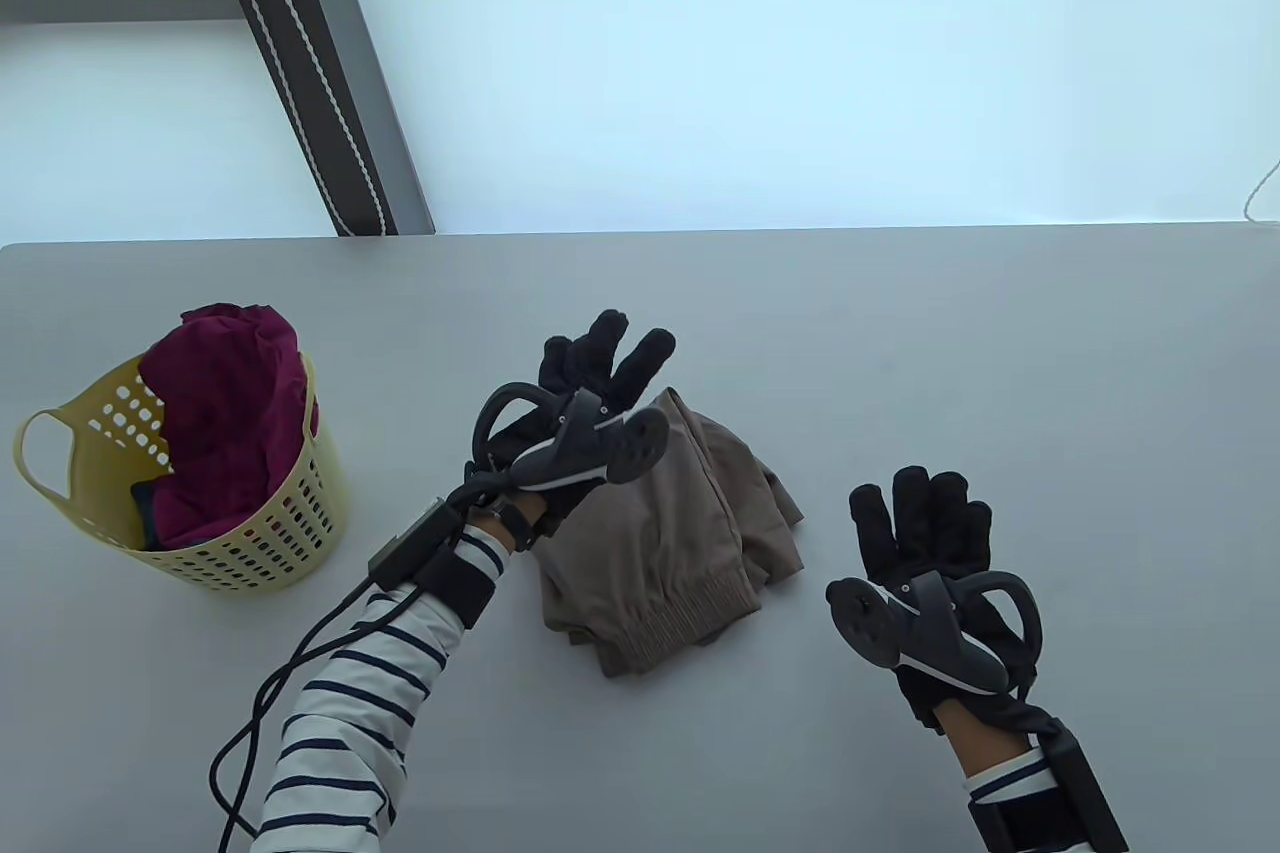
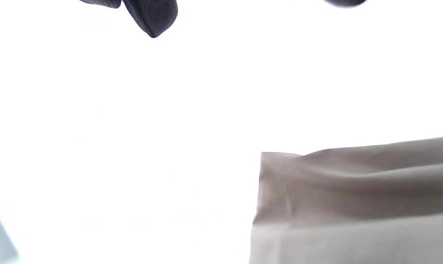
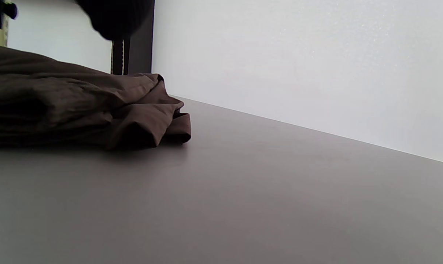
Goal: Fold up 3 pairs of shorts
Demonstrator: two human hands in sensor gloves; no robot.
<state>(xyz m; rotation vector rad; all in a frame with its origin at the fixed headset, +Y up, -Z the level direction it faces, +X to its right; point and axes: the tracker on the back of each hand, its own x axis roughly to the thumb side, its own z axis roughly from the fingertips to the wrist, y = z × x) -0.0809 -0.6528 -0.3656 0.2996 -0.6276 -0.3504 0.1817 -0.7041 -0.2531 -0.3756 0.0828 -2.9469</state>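
Folded tan shorts [image 1: 668,543] lie mid-frame on the counter [image 1: 900,343], waistband toward the bottom edge. The left hand [image 1: 585,413] hovers at their upper-left corner, nearer; the right hand [image 1: 925,558] beside. Both hands' fingers are spread, empty.

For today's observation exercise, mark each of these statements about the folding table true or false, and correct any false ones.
1. The brown shorts lie folded on the table. True.
2. The right hand grips the shorts. False: it is open, apart from them.
3. The yellow basket holds maroon clothing. True.
4. The basket stands to the right of the shorts. False: it stands to their left.
5. The left hand has its fingers spread. True.
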